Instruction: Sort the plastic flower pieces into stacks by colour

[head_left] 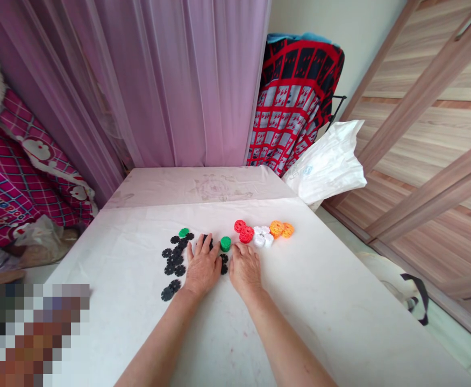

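Observation:
My left hand point(203, 270) lies palm down with its fingers spread over some black notched discs point(207, 239), which show between and beyond the fingers. More loose black discs point(173, 259) are scattered to its left, with one green disc point(184, 232) at their far edge. Between my two hands stands a short stack of green discs point(225, 244), and a few black discs point(223, 263) lie just nearer. Beside that stack my right hand point(245, 269) rests on the table, fingers bent and close together; what is under them is hidden.
Past my right hand sit stacks of red discs point(244, 231), white discs point(263, 236) and orange discs point(281, 229). A pale cloth covers the table point(300, 301). By its far right corner is a white plastic bag point(328, 164). A purple curtain point(187, 80) hangs behind.

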Available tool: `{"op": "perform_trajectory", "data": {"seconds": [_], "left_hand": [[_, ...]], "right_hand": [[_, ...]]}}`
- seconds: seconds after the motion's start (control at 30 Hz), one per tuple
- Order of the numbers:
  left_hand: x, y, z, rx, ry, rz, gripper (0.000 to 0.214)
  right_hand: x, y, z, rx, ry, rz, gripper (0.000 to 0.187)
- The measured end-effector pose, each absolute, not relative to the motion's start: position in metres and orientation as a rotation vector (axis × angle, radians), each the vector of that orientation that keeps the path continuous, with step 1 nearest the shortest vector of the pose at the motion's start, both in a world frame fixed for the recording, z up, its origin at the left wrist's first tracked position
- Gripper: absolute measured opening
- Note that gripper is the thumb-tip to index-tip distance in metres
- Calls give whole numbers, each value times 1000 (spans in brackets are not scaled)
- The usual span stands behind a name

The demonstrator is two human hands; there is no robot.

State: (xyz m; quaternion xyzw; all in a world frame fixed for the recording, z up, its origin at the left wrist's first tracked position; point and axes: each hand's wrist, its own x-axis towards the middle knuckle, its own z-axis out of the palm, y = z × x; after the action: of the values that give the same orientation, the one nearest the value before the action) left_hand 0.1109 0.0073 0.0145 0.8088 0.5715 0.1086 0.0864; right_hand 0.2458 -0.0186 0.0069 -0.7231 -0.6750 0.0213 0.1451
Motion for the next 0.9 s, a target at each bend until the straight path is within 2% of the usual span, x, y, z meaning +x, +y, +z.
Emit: {"op": "perform_trajectory", "data": {"seconds": [0.4, 0.9], "left_hand": [[113, 13, 18, 2311, 1705, 248, 48], [113, 17, 23, 2292, 1696, 323, 48]], "right_hand": [[246, -33, 7, -2051, -1891, 72, 29], [249, -38, 9, -2023, -1992, 103, 34]]}}
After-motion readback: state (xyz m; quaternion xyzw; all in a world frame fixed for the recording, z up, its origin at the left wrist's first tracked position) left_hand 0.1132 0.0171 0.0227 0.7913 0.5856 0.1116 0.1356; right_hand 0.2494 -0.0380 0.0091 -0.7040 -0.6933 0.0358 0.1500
